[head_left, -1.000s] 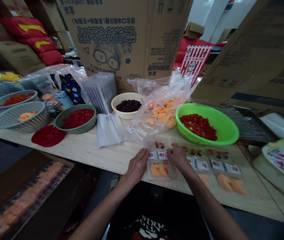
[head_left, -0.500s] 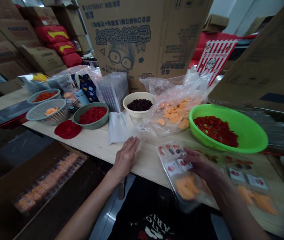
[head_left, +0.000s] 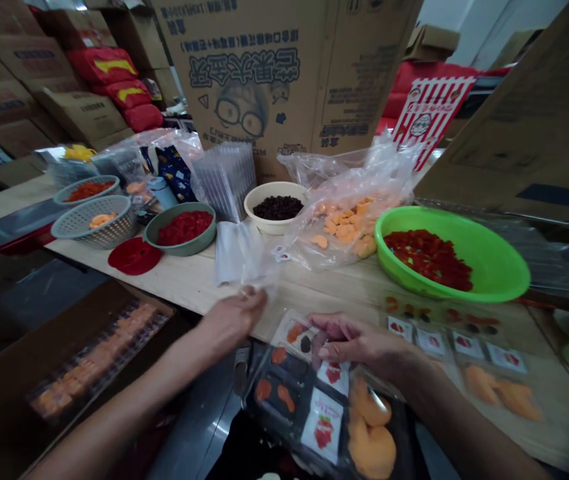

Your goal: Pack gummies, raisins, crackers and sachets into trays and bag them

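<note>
My right hand (head_left: 351, 340) grips the upper edge of a clear compartment tray (head_left: 297, 373), thumb on top. The tray tilts toward me past the table's front edge. Large orange gummies (head_left: 371, 443), red-printed white sachets (head_left: 321, 427) and small red and dark pieces fill its compartments. My left hand (head_left: 237, 310) is closed with its fingers pinched on a thin clear plastic film, blurred by motion. Just beyond it lies a stack of clear plastic bags (head_left: 237, 250). More filled trays (head_left: 464, 347) lie on the table to the right of my right hand.
Along the table stand a green basin (head_left: 509, 267) of red pieces, a cream bowl (head_left: 254, 210) of dark pieces, a bag of orange gummies (head_left: 344, 227), a grey-green bowl (head_left: 181, 247), a red lid (head_left: 134, 257) and a basket (head_left: 114, 230). An open carton (head_left: 9, 367) sits below left.
My right hand has brought the tray leftward and nearer, turning its face toward me. My left hand has moved slightly left and down, its fingers going from extended to pinched on plastic film.
</note>
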### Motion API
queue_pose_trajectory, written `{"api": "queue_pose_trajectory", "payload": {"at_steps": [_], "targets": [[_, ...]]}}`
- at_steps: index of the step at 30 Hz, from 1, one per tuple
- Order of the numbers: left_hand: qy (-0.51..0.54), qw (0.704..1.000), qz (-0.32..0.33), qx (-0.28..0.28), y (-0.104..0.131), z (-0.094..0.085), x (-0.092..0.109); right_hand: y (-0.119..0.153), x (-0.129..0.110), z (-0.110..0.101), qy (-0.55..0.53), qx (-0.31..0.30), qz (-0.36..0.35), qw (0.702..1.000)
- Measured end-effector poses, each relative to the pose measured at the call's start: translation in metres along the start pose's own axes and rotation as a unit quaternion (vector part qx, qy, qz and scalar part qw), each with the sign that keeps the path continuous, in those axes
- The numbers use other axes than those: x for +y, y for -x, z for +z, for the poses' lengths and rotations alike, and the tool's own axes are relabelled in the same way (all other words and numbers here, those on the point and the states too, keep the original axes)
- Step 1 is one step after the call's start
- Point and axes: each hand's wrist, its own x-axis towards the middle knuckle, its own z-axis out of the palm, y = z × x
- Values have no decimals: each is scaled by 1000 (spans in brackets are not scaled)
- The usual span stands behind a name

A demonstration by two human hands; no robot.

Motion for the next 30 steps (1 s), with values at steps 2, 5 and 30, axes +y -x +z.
{"api": "queue_pose_trajectory", "payload": {"at_steps": [2, 5, 30], "targets": [[-79, 996, -34, 8, 19, -21, -18, -7, 3, -2, -1, -8, 8, 1000], [-108, 993, -49, 26, 43, -35, -27, -25, 5, 3, -11, -40, 19, 999], [210, 974, 79, 11, 9, 16, -17, -48, 31, -29, 2, 230, 30, 973]]}}
